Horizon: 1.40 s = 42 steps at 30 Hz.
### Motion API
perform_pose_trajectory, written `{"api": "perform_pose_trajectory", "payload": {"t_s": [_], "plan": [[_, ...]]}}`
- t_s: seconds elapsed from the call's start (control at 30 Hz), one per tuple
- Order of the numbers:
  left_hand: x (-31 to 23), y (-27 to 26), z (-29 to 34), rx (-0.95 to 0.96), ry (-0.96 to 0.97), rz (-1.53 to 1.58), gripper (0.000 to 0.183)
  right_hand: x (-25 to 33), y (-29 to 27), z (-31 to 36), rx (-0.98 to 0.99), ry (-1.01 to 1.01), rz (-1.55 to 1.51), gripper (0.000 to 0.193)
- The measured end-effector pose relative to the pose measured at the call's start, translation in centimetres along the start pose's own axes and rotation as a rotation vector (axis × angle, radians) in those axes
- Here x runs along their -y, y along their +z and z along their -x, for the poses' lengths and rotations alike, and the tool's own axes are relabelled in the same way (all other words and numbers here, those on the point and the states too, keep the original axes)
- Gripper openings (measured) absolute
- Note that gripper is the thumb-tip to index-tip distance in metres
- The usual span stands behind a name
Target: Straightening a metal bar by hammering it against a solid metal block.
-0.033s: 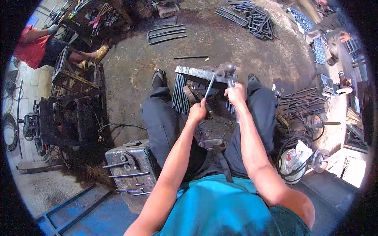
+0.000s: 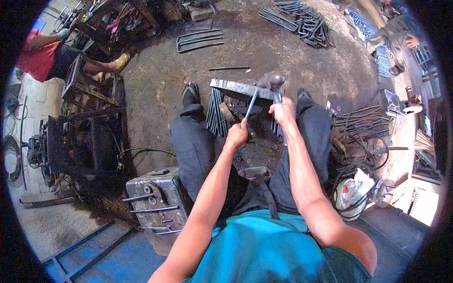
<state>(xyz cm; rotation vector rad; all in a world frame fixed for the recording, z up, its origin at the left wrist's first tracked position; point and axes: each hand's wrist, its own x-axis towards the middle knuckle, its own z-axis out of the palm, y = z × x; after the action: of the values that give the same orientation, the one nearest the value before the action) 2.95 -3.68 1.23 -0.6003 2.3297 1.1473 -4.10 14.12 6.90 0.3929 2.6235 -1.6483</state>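
My left hand (image 2: 237, 135) is closed round the near end of a slim metal rod (image 2: 251, 104). The rod slants away from me, its far end on a thick steel bar (image 2: 236, 87) with a bright, notched top. In my right hand (image 2: 283, 112) is a hammer (image 2: 272, 81), gripped by the handle. Its head, slightly blurred, is over the right part of the steel bar; whether they touch I cannot tell. Below the bar, a bundle of dark rods (image 2: 216, 113) stands left of its base, with more partly hidden on the right.
At my left stands a metal block (image 2: 155, 207) with rods and tools on it. U-shaped bars (image 2: 200, 40) and a pile of bent bars (image 2: 311, 30) lie ahead. On the right are loose rods (image 2: 361, 118) and a white bag (image 2: 356, 191). One person (image 2: 42, 54) sits far left; another is far right.
The hammer head has shifted slightly, staying close over the bar. My left hand and the rod are almost unmoved. The person at far right has moved an arm a little.
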Motion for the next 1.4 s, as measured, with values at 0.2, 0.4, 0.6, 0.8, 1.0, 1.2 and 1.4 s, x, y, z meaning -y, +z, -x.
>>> {"api": "perform_pose_trajectory", "payload": {"t_s": [0.2,0.4,0.6,0.8,1.0,1.2,1.4], "plan": [[-0.6,0.0,-0.1,-0.011,-0.009,0.027,0.071,5.8,-3.1,-0.3,0.194,-0.02,-0.342,0.018],[-0.9,0.3,-0.6,0.016,-0.037,-0.022,0.073,1.4,-0.3,-1.8,0.126,-0.147,0.07,0.027],[0.1,0.3,-0.9,0.01,-0.053,-0.008,0.075,2.0,-1.2,-0.6,0.126,0.076,0.259,0.02],[-0.1,0.5,-0.8,-0.022,-0.049,0.028,0.072,5.4,-1.8,0.9,0.055,-0.199,-0.475,0.011],[-0.4,0.0,-0.4,-0.039,-0.013,-0.035,0.071,1.1,0.6,-0.4,0.079,-0.058,0.129,0.018],[-0.6,0.8,0.1,-0.059,0.012,-0.036,0.08,-4.6,2.7,-0.2,0.003,0.067,0.058,0.019],[-1.2,-0.4,-0.2,0.031,-0.013,-0.001,0.074,3.6,-1.3,0.4,0.078,-0.128,-0.396,0.018]]}}
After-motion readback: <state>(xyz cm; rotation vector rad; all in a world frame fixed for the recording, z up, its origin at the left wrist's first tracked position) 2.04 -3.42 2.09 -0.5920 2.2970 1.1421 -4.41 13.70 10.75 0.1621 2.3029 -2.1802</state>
